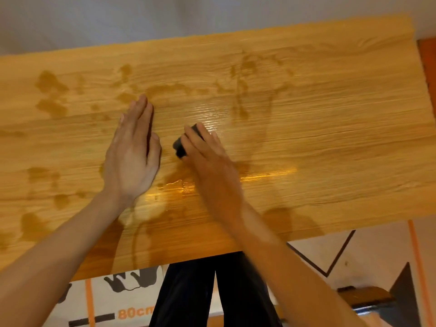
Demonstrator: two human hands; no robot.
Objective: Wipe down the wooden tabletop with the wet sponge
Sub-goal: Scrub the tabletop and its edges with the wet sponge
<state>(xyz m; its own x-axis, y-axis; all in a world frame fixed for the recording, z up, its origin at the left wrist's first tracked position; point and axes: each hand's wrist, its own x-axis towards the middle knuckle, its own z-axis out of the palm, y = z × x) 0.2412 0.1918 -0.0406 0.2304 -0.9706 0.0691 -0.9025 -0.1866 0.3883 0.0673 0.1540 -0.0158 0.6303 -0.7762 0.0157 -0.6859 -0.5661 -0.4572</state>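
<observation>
My right hand (pixel 207 159) presses a dark sponge (pixel 181 145) flat against the wooden tabletop (pixel 330 119), fingers closed over its top so that only its left end and a corner near my fingertips show. The sponge sits near the middle of the board, just right of my left hand (pixel 133 156). That hand lies open, palm down and fingers together, resting on the wood and holding nothing. The two hands are near each other but apart, a strip of bare wood between them. Wet patches (pixel 50 90) darken the grain to the left and along the far side, and a glossy film of water (pixel 177 187) shines below and between my wrists, catching the light. More sheen shows just beyond the sponge. My right forearm is blurred. At the near edge of the table my dark trousers (pixel 212 291) stand over a printed floor mat (pixel 118 303) with orange lines.
</observation>
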